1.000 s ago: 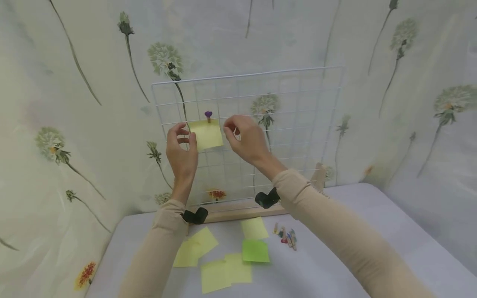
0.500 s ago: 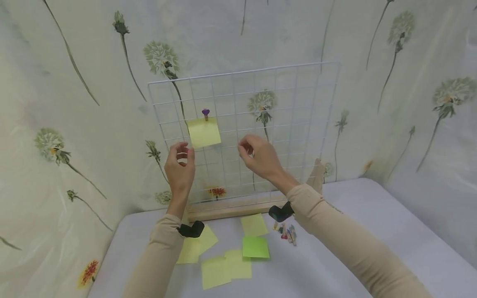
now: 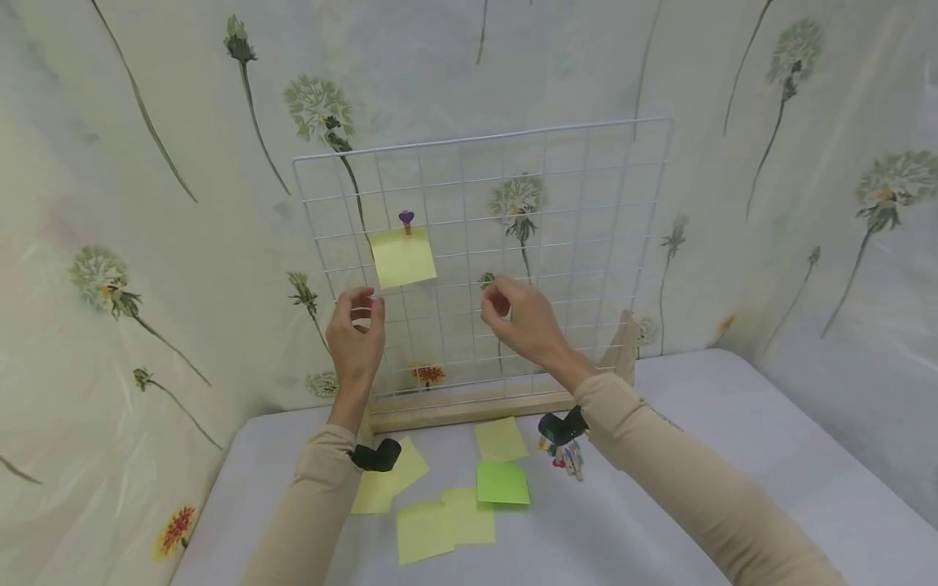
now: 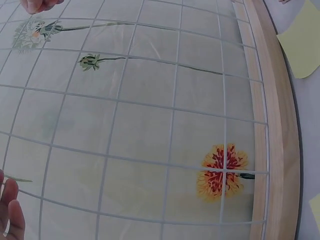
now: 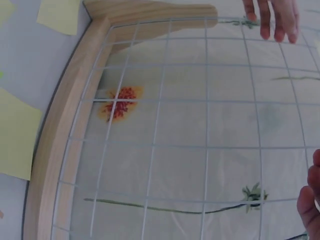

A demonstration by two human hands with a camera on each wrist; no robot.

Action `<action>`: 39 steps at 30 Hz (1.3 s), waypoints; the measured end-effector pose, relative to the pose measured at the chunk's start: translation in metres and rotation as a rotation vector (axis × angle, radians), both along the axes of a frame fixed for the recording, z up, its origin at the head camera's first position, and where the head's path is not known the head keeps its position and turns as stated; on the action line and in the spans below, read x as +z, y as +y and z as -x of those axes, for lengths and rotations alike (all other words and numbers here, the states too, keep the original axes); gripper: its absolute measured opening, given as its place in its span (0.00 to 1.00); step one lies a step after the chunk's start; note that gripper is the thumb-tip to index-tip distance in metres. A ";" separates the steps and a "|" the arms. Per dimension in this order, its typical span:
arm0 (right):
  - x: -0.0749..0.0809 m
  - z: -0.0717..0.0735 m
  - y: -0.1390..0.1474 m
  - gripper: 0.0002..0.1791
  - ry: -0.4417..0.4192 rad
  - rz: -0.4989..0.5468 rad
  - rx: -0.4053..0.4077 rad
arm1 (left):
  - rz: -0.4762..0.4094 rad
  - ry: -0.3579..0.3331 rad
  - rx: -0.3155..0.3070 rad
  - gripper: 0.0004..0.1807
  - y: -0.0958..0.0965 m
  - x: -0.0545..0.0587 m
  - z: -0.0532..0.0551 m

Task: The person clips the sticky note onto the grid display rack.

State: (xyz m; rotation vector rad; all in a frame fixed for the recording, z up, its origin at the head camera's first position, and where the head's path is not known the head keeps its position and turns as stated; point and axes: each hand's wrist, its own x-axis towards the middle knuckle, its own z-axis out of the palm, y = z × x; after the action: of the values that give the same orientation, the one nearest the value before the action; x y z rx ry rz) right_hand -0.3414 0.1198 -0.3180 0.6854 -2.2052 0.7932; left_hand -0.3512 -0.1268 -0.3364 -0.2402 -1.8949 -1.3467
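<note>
A yellow sticky note (image 3: 403, 259) hangs on the upper left of a white wire grid (image 3: 469, 140), held by a clothespin (image 3: 406, 220) topped with a purple heart. Just below the note's left corner is my left hand (image 3: 357, 330), fingers loosely bent and holding nothing. My right hand (image 3: 523, 317) hovers before the middle of the grid, its thumb near the bent fingers and nothing visible in it. In the left wrist view, part of the left hand (image 4: 12, 207) shows at the lower left. The right wrist view catches the right hand (image 5: 311, 195) at its right edge.
The grid stands in a wooden base (image 3: 469, 409) on a white-covered table (image 3: 681, 488). Several yellow sticky notes (image 3: 425, 531) and a green one (image 3: 502, 483) lie in front. A small pile of clothespins (image 3: 572, 462) sits under the right wrist's camera. Flower-patterned fabric (image 3: 454, 73) hangs behind.
Both hands have drawn away from the hanging note: the left moved down, the right down and to the right. The note stays clipped to the grid.
</note>
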 end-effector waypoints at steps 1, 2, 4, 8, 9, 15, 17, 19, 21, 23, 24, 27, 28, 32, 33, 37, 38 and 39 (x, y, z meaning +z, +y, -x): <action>-0.002 0.000 0.001 0.03 -0.006 -0.001 0.001 | 0.002 -0.007 0.000 0.12 0.000 -0.001 0.000; -0.003 -0.001 0.002 0.03 -0.011 0.001 0.005 | 0.002 -0.012 -0.001 0.12 0.000 -0.002 -0.001; -0.007 -0.001 0.004 0.03 -0.012 0.004 0.007 | 0.003 -0.021 -0.006 0.12 0.000 -0.005 -0.001; -0.014 -0.002 0.007 0.03 -0.022 0.012 0.007 | 0.006 -0.044 -0.011 0.12 0.001 -0.011 -0.003; -0.016 -0.002 0.008 0.03 -0.027 0.013 0.002 | 0.009 -0.051 -0.011 0.12 0.001 -0.013 -0.003; -0.026 -0.004 0.012 0.03 -0.063 0.015 -0.019 | 0.020 -0.071 -0.009 0.13 0.003 -0.022 -0.005; -0.028 -0.004 0.014 0.02 -0.059 0.018 -0.022 | 0.024 -0.073 -0.008 0.12 0.004 -0.024 -0.006; -0.030 -0.004 0.015 0.02 -0.054 0.016 -0.025 | 0.027 -0.079 -0.008 0.12 0.005 -0.027 -0.005; -0.032 -0.005 0.016 0.02 -0.051 0.011 -0.029 | 0.030 -0.084 -0.010 0.12 0.005 -0.029 -0.004; -0.034 -0.005 0.018 0.02 -0.050 0.010 -0.031 | 0.031 -0.091 -0.013 0.12 0.005 -0.032 -0.004; -0.035 -0.006 0.018 0.02 -0.051 0.008 -0.033 | 0.033 -0.093 -0.014 0.13 0.006 -0.033 -0.004; -0.038 -0.007 0.020 0.02 -0.048 0.012 -0.031 | 0.040 -0.099 -0.013 0.13 0.007 -0.036 -0.004; -0.040 -0.007 0.021 0.02 -0.047 0.014 -0.031 | 0.042 -0.102 -0.009 0.13 0.008 -0.037 -0.004; -0.045 -0.006 0.025 0.03 -0.068 0.021 -0.033 | 0.052 -0.118 0.004 0.12 0.011 -0.042 -0.006; -0.046 -0.005 0.027 0.03 -0.077 0.025 -0.033 | 0.053 -0.124 0.001 0.12 0.011 -0.043 -0.006; -0.052 -0.005 0.033 0.03 -0.095 0.051 -0.047 | 0.046 -0.168 -0.066 0.13 0.015 -0.051 -0.009; -0.054 -0.006 0.034 0.03 -0.101 0.057 -0.050 | 0.052 -0.187 -0.086 0.13 0.016 -0.054 -0.010; -0.057 -0.007 0.036 0.03 -0.108 0.060 -0.056 | 0.058 -0.214 -0.111 0.13 0.016 -0.057 -0.011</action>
State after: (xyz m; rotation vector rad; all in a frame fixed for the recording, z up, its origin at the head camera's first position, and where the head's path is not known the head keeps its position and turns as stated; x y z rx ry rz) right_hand -0.3343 0.1557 -0.3749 0.5609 -2.2766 0.8820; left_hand -0.3401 -0.1103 -0.3931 -0.2419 -2.1278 -1.4400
